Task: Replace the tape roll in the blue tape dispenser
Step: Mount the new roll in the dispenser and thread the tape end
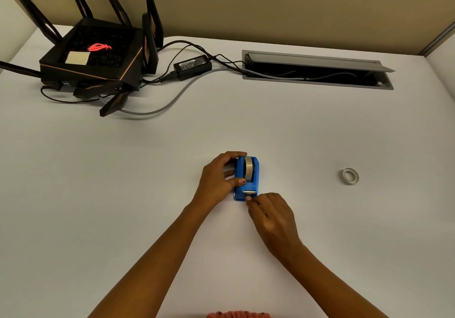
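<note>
The blue tape dispenser (pixel 247 187) stands on the white desk (pixel 147 170) near the middle, its metal cutter end toward me. A full tape roll (pixel 248 168) sits in its cradle. My left hand (pixel 218 180) grips the dispenser from the left, fingers over its far end and thumb on its near side. My right hand (pixel 270 215) is at the cutter end, fingertips pinched together against the front lip; whether tape is between them is too small to tell. A thin, nearly spent tape roll (pixel 350 176) lies flat on the desk well to the right.
A black router (pixel 98 57) with several antennas sits at the back left, with its power brick (pixel 192 67) and cables trailing over the desk. An open grey cable tray (pixel 317 70) is sunk into the desk at the back right. A beige partition wall stands behind.
</note>
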`<state>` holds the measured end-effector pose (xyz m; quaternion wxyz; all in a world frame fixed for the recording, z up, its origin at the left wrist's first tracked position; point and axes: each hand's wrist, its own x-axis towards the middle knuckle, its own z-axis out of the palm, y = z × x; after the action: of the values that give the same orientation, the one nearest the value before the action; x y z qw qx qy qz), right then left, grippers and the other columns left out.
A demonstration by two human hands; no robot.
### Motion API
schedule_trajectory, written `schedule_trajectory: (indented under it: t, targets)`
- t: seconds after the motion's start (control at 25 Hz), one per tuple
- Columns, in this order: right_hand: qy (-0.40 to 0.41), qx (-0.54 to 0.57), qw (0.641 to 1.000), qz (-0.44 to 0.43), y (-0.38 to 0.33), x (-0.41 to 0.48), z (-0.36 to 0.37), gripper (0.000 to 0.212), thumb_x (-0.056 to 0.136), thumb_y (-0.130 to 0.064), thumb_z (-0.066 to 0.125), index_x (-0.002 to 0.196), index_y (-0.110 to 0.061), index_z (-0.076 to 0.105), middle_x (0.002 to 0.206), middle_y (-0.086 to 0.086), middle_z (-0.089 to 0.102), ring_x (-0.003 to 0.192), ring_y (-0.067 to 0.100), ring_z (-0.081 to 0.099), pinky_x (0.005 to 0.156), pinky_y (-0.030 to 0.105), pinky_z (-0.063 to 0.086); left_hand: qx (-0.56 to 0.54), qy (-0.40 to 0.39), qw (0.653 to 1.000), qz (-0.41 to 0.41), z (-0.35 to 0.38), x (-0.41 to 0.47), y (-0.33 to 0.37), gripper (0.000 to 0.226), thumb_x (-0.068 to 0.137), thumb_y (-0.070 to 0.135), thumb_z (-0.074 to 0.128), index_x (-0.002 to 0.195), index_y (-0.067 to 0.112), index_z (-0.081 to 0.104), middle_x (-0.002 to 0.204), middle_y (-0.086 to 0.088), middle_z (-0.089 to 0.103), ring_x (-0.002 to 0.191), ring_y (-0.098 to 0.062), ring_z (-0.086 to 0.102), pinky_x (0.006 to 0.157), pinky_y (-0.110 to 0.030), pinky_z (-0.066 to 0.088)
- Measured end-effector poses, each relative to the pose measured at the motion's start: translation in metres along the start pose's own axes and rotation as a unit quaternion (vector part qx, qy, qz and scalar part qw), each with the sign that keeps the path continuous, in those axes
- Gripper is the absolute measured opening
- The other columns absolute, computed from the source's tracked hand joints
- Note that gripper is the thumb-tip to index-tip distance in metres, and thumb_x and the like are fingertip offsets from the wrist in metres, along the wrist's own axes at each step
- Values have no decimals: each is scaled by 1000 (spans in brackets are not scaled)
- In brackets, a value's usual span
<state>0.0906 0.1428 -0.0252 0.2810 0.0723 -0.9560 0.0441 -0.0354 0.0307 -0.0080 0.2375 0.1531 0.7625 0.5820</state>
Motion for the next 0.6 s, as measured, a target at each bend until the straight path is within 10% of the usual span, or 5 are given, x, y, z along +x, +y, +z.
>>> schedule_trajectory:
  t: [0.6]
  targets:
    - [9,18,1000,-10,4,-2,7,28,96,-13,41,86,-2,64,67,11,66,58,21,58,57,26,51,11,-19,1000,13,-3,-1,4,55,71,-1,73,118,21,53,114,6,55,98,-5,55,72,3,44]
